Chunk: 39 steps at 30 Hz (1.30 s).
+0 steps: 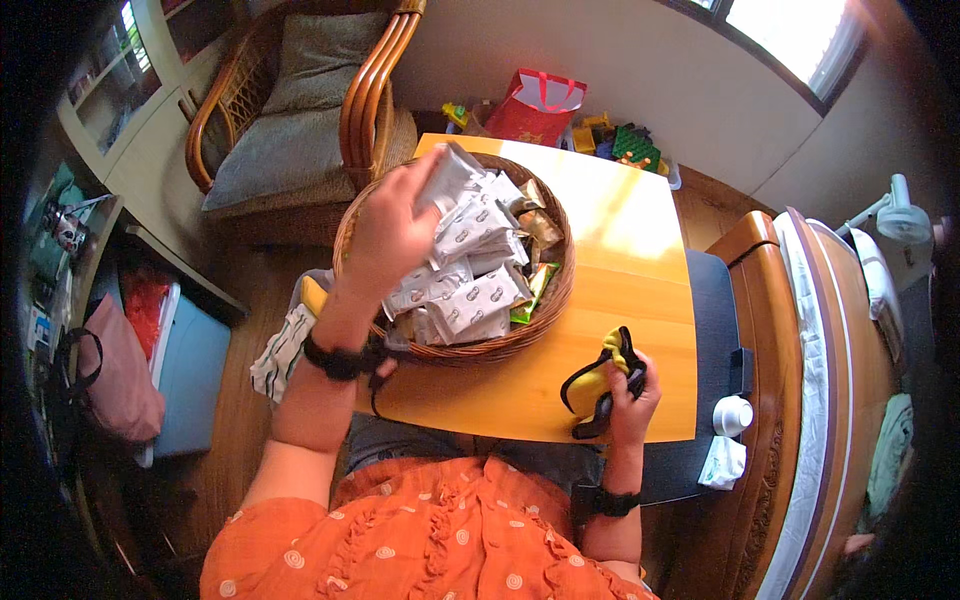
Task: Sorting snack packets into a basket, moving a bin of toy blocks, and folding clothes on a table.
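On the wooden table stands a round wicker basket (556, 315) heaped with silver foil packets (474, 296) that bear printed marks. My left hand (397, 225) is over the basket's left side, blurred, with a shiny silver packet (454, 176) between thumb and fingers; the far fingers are partly hidden. Gold-brown packets (541, 227) and a green packet (541, 289) lie at the basket's right inside. Beyond the basket's near right rim, my right hand (634, 394) grips a crumpled yellow fabric item with black trim (589, 388) above the table.
The yellow wooden table (510, 397) spans the middle. A cushioned rattan armchair (300, 127) stands behind at left, a red gift bag (536, 109) beyond the table. At right are a white bowl (732, 415), a tissue pack (723, 463) and a wooden bed frame (772, 360).
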Tool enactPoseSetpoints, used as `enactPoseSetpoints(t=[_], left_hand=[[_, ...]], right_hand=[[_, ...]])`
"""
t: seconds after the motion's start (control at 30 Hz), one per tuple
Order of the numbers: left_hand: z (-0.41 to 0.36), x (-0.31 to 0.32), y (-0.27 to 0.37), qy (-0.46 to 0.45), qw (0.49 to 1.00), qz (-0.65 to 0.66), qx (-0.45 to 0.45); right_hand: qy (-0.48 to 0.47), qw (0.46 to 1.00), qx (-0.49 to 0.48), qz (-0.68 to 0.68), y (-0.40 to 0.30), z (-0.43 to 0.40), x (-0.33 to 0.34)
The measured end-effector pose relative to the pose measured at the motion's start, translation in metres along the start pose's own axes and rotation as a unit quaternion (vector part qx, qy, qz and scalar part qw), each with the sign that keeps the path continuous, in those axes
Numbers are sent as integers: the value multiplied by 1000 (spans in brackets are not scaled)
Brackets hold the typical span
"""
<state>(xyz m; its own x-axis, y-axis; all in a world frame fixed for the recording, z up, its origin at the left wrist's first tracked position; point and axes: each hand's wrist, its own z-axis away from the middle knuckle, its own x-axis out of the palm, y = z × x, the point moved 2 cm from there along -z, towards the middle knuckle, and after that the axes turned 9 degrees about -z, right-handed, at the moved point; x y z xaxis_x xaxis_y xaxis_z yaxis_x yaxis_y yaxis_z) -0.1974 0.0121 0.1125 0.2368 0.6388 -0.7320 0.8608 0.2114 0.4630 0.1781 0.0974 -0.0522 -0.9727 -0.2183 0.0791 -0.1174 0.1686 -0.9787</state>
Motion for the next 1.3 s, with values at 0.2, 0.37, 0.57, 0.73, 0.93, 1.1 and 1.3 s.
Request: enactPoseSetpoints(t=[0.2, 0.37, 0.57, 0.73, 0.93, 1.1, 1.3], left_hand=[[8, 40, -32, -80, 986, -117, 90], [24, 49, -16, -3, 990, -84, 116], [95, 43, 73, -39, 957, 130, 256], [163, 84, 96, -339, 892, 155, 257], [195, 136, 92, -332, 898, 201, 209], [197, 145, 96, -287, 934, 176, 121], [199, 149, 91, -282, 932, 188, 127]], right_hand=[[-40, 984, -122, 121, 0, 3, 6], [-52, 982, -114, 142, -10, 5, 4], [-37, 986, -101, 127, 1, -2, -2], [66, 980, -127, 141, -21, -12, -6], [-33, 982, -43, 182, -26, -7, -40], [20, 971, -90, 223, -44, 13, -116], [182, 951, 9, 251, -61, 60, -230]])
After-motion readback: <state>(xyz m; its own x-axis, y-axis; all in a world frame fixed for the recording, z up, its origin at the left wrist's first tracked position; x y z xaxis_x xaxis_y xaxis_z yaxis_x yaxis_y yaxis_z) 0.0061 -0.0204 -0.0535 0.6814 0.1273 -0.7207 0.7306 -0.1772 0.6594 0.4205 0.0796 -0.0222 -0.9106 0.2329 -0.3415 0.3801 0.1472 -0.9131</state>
